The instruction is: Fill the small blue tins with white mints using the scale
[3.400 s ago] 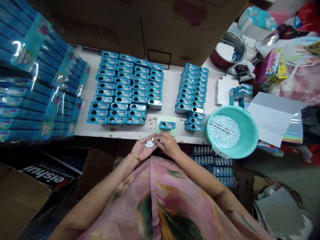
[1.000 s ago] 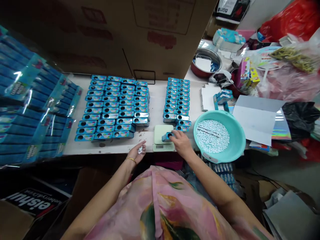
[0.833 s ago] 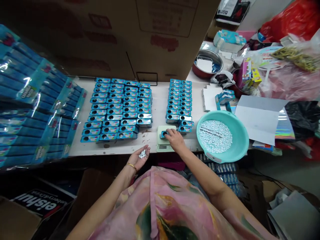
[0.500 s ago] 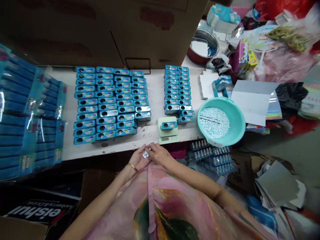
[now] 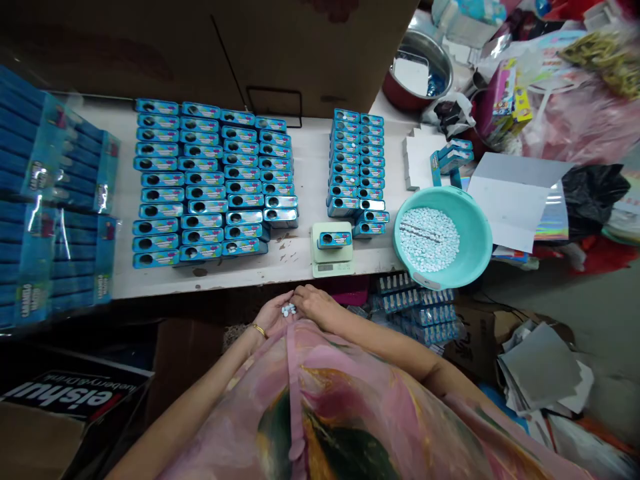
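Note:
In my cupped left hand point(image 5: 273, 315) lies a small pile of white candies point(image 5: 289, 309), held just in front of the table edge. My right hand point(image 5: 315, 305) rests against it, fingers curled down at the palm's edge; whatever its fingertips hold is hidden. Beyond my hands, a blue candy tin point(image 5: 335, 239) sits on a pale green kitchen scale point(image 5: 332, 260). To the right stands a turquoise basin point(image 5: 473, 240) with many more white candies point(image 5: 433, 250) and a dark thin strip lying across them.
Rows of blue tins point(image 5: 203, 186) fill the table's left side, with a smaller block point(image 5: 345, 160) behind the scale. Wrapped packs point(image 5: 50, 200) stand at far left. A cardboard box point(image 5: 175, 53) borders the back. A metal bowl point(image 5: 405, 93), papers and bags crowd the right.
My view has shifted slightly, so the table things sit a little higher. My right fingers have drawn back from over the candies, and the pile in my left palm shows more openly.

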The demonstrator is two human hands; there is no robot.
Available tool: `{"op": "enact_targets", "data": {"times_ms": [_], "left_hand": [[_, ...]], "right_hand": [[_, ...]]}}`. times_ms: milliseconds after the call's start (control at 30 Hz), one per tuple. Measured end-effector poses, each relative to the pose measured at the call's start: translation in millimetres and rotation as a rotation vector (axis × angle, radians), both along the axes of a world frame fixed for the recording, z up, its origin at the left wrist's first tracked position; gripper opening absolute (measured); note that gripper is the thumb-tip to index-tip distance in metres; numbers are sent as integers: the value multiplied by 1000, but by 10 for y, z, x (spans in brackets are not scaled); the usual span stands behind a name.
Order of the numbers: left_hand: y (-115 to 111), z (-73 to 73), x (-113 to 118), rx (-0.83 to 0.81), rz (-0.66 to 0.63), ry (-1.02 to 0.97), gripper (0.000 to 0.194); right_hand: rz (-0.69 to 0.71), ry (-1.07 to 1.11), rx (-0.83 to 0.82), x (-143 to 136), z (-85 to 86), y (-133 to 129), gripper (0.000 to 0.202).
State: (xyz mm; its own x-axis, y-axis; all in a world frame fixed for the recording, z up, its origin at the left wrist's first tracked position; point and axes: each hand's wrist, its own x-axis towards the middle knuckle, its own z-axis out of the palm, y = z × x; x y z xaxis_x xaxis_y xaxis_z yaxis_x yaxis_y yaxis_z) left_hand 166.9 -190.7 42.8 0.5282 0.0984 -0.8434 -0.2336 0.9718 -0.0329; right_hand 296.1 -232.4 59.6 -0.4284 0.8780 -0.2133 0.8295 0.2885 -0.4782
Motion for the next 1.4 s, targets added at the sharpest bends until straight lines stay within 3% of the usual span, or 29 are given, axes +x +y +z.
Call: {"op": "enact_targets", "data": {"times_ms": [167, 333, 433, 567, 700, 867, 933, 1033, 1133, 1267, 1400], "left_hand": [[-25, 48, 350, 66, 113, -28, 21], [110, 146, 594, 182, 221, -111, 26], [157, 195, 589, 200, 245, -110, 26], [154, 201, 493, 205, 277, -58, 25], [155, 172, 415, 211, 283, -23, 27], [163, 173, 366, 224, 293, -34, 32], [143, 175, 352, 221, 291, -50, 33], [87, 164, 329, 176, 246, -43, 33], [18, 136, 291, 137, 179, -37, 37], [-75, 90, 231, 115, 145, -98, 39], [-121, 81, 204, 104, 134, -105, 35]], "right_hand": [[-68, 181, -13, 404, 24, 69, 14], [-279, 216, 142, 865, 240, 466, 18], [-300, 88, 159, 988, 254, 702, 20], [-288, -3, 138, 991, 137, 824, 22], [-376, 142, 185, 1049, 86, 791, 20], [-528, 311, 307, 1096, 182, 582, 23], [-448, 288, 306, 955, 198, 428, 23], [-84, 169, 197, 587, 152, 198, 21], [120, -24, 109, 276, 77, 60, 24], [187, -11, 63, 181, 21, 12, 22], [135, 55, 39, 204, -50, 13, 20]]}}
